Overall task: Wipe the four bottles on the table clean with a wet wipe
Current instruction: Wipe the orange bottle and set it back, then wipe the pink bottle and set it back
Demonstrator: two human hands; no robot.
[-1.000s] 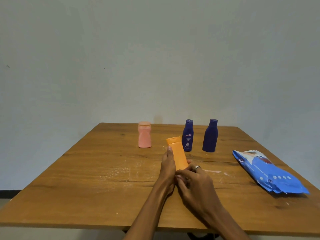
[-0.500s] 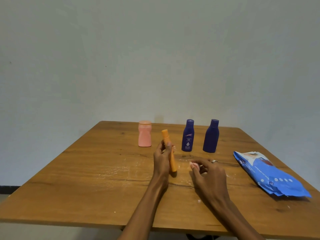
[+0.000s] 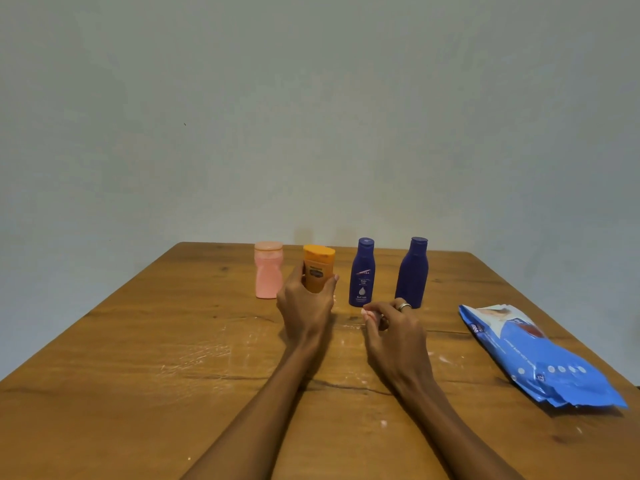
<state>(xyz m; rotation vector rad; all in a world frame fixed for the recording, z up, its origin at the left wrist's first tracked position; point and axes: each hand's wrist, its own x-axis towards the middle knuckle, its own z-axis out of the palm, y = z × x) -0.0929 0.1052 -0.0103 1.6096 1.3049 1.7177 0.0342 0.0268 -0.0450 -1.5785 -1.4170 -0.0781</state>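
Up close, the left hand (image 3: 304, 306) wraps thumb and fingers around the lower half of the orange bottle (image 3: 318, 268), hiding its base, so whether it touches the table (image 3: 138, 358) cannot be told. The right hand (image 3: 394, 330) curls loosely, fingertips (image 3: 369, 315) pinching a small pale scrap that may be a wipe, though it is too small to be sure; a ring (image 3: 403, 306) shows on one finger. Four bottles stand in a row near the far edge: one pink bottle (image 3: 267, 270), the orange one, and two dark blue ones, the labelled blue bottle (image 3: 362, 271) and the plain blue bottle (image 3: 412, 271), whose foot the right hand partly covers. One blue wipes packet (image 3: 540, 358) lies flat at the right.
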